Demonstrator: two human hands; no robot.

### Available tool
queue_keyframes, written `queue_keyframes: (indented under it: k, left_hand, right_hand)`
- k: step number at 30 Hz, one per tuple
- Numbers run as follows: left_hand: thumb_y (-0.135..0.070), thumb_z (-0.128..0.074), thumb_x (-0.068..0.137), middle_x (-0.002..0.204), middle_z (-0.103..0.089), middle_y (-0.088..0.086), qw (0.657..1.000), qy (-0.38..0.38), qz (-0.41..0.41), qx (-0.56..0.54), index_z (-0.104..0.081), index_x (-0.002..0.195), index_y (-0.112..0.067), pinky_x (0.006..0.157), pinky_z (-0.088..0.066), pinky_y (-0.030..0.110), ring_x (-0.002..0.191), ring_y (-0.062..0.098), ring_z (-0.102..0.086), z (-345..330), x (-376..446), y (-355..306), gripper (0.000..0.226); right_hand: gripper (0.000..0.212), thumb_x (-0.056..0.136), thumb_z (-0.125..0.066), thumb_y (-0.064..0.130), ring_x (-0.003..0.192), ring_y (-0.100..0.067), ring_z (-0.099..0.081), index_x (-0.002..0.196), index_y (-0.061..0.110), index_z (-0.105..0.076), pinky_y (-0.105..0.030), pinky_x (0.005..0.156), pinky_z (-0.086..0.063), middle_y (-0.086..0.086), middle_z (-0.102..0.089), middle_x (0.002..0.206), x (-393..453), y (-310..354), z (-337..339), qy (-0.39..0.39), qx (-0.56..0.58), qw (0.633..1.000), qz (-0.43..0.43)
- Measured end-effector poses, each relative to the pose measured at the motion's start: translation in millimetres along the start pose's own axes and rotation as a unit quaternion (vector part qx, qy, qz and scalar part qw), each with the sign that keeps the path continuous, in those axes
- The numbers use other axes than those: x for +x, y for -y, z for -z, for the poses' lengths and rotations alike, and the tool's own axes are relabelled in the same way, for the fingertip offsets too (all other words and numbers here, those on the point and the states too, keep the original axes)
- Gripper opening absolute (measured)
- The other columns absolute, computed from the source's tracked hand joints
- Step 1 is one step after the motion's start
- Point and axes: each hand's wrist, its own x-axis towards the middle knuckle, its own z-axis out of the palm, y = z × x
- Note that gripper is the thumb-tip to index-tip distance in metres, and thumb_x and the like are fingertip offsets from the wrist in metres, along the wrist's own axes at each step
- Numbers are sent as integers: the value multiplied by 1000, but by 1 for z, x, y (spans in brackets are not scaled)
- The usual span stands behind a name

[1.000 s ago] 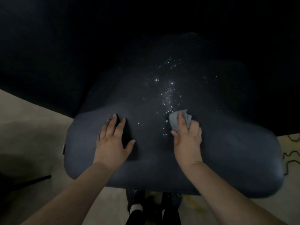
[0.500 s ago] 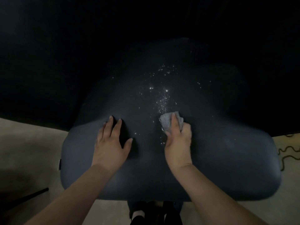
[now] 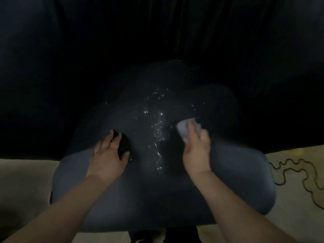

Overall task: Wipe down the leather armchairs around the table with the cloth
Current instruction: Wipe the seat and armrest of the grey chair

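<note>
Dark blue-grey leather armchair (image 3: 236, 186): nearest, its rounded padded surface under both hands.
Left hand (image 3: 109, 156): flat, fingers spread, bracing.
Right hand (image 3: 196, 153): grasping small crumpled grey cloth (image 3: 184, 128).
Glistening droplets (image 3: 157, 127): beside the cloth; risk, likely smearing or missed patches in dim light.

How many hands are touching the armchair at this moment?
2. The left hand rests flat on the armchair, left of the wet droplets. The right hand presses the cloth on it, right of them.
</note>
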Motion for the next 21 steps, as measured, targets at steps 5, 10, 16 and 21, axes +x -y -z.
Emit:
queue_keyframes:
  k: [5, 10, 16, 21]
  left_hand:
    - [-32, -61, 89, 159, -16, 1, 999, -26, 18, 13, -28, 150, -20, 118, -16, 38, 142, 32, -18, -7, 3, -5, 71]
    - [-32, -62, 89, 160, -13, -2, 998, -39, 49, -4, -27, 151, -20, 118, -12, 34, 145, 26, -11, -12, 1, -15, 72]
    - [-34, -60, 90, 160, -10, -5, 997, -27, 70, -6, -22, 152, -22, 117, -13, 33, 146, 22, -7, -9, 0, -23, 73]
    - [-31, -65, 86, 159, -17, -1, 996, -51, 79, 5, -28, 150, -18, 117, -15, 33, 144, 24, -13, -17, 2, -28, 76]
  right_hand:
    - [55, 95, -50, 19, 110, -40, -40, 146, 19, -30, -45, 98, -34, -22, -36, 130, 55, -56, 24, -15, -51, 988, -146]
    - [59, 91, -53, 9, 111, -31, -40, 146, 22, -33, -41, 101, -36, -16, -40, 128, 47, -14, -7, 106, 1, 992, 73]
    - [55, 91, -55, 11, 109, -38, -44, 144, 15, -38, -41, 100, -37, -21, -42, 122, 108, -44, 15, -47, 32, 998, 11]
    - [55, 93, -54, 17, 116, -37, -38, 144, 16, -36, -41, 107, -32, -20, -36, 130, 137, -44, 8, 12, -5, 1000, -2]
